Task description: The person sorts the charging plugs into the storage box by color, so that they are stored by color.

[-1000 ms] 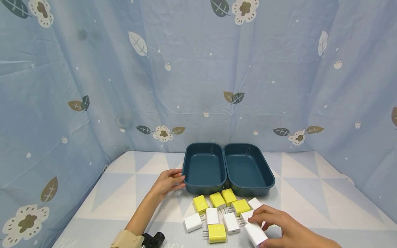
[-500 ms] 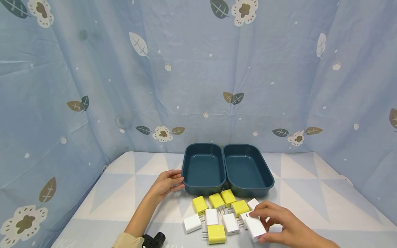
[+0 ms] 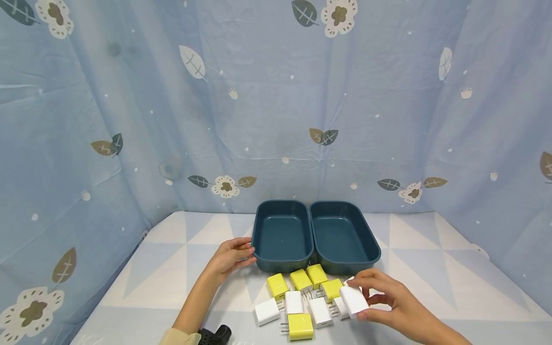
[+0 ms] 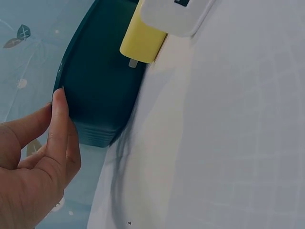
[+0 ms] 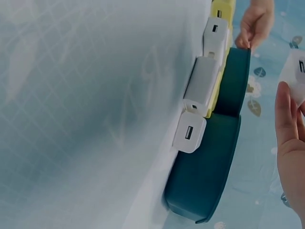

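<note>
Between thumb and fingers of my right hand [image 3: 390, 306] is a white plug-in charger [image 3: 354, 300], raised above the pile. In the right wrist view, this charger [image 5: 294, 76] shows a port at its end; its prongs are not visible. My left hand [image 3: 230, 258] pinches the left rim of the left dark teal bin [image 3: 282, 265], with fingertips against the outer wall in the left wrist view. White chargers [image 3: 320, 311] and yellow chargers [image 3: 300, 327] lie in a loose cluster in front of the bins. My right fingers partly hide a white charger behind them.
A matching right bin [image 3: 347, 266] stands against the left one; neither has chargers inside. A patterned cloth [image 3: 164, 268] covers the table. Blue curtains [image 3: 267, 105] hang behind and at the sides. A black device [image 3: 215, 335] is by the left wrist.
My right hand has lifted the white charger up from the near right of the cluster, uncovering another white one beneath. The left hand stays at the bin rim.
</note>
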`<state>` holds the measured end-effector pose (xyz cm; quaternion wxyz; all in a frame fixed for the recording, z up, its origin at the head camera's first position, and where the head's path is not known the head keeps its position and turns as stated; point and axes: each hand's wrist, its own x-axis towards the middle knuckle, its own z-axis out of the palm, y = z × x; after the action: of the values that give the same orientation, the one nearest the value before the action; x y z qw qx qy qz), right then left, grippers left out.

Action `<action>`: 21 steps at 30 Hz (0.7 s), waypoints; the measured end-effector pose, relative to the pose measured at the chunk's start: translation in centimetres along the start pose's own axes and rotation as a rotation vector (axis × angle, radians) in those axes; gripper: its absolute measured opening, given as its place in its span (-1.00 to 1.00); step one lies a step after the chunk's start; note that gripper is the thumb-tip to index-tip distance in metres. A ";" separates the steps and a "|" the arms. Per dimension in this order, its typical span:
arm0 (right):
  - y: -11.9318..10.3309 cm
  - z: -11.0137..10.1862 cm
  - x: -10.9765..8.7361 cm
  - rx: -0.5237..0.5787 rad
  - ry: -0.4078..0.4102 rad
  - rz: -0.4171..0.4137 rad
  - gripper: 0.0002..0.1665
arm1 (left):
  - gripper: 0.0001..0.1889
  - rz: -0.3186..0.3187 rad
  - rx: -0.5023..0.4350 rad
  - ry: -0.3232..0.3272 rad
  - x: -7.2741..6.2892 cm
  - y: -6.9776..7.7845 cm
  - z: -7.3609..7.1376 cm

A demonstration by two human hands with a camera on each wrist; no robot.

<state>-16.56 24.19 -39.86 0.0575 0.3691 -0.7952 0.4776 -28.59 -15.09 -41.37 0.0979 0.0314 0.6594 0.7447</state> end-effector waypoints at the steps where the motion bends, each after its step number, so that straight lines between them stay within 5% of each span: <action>1: 0.0 0.0 0.0 -0.002 0.011 -0.010 -0.41 | -0.51 0.001 -0.001 -0.006 0.0 0.0 0.0; 14: 0.2 -0.1 1.5 -0.010 0.094 0.054 -0.39 | -0.51 -0.002 -0.022 0.005 0.0 0.0 0.1; 21: 0.5 0.4 3.5 0.032 0.072 0.059 -0.39 | -0.51 0.004 -0.014 0.001 0.0 -0.1 0.0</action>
<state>-19.31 22.20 -38.91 0.0658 0.3289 -0.7955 0.5046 -28.55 -15.04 -41.41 0.0964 0.0315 0.6541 0.7496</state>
